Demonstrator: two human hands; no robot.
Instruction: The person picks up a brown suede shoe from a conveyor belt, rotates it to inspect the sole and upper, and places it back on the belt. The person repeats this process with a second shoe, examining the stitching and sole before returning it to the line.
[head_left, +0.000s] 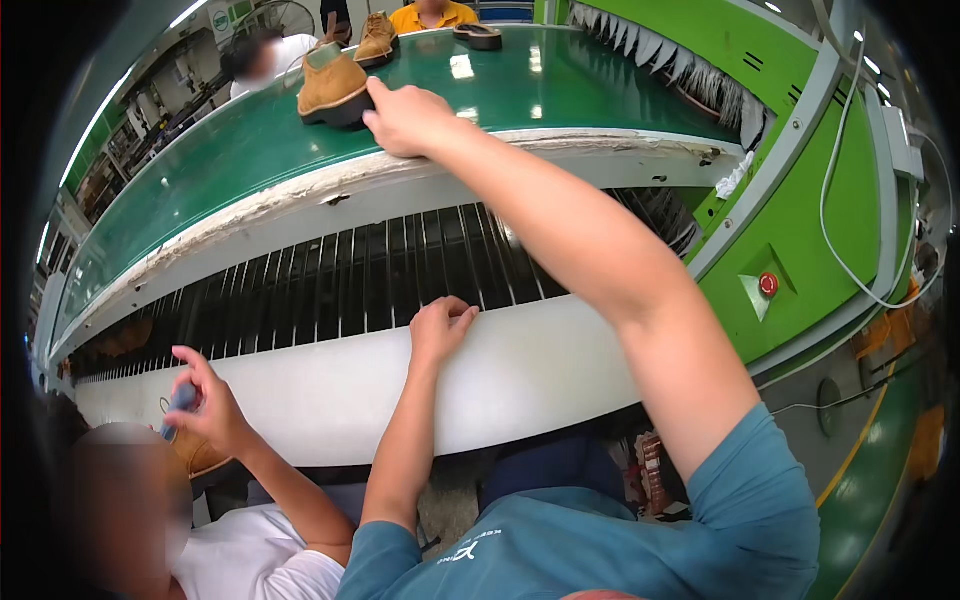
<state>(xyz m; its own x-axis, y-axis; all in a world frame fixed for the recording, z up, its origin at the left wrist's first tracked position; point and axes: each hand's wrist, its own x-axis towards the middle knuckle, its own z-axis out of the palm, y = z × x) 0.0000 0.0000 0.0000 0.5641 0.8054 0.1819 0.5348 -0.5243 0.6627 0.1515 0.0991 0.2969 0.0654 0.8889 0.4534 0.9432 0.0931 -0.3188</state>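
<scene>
On the green belt (565, 85), close to its worn, pale front edge (300, 195), we have a tan shoe (332, 88) with a thick dark sole, and our right hand (410, 118) grasps it by its right end, forefinger on the far side and thumb on the near side. Our right arm stretches across the row of metal rods (390, 270) to get there. Our left hand (440, 328) rests at the upper edge of the white ledge (540, 380), beside the rods, its fingers loosely bent and its thumb apart from them; whether anything lies under the palm we cannot tell. Just behind our shoe we see a second tan shoe (376, 40), and to the right of that a dark sole-shaped piece (478, 37). On our right stands a green machine (735, 215) with a red button (768, 285), and pale fringed strips (660, 55) hang over its opening. To our left a co-worker's hand (215, 412) holds a small bluish-grey object (185, 398) above another tan shoe (200, 452). Across the belt we see a person in an orange-yellow top (440, 15).
</scene>
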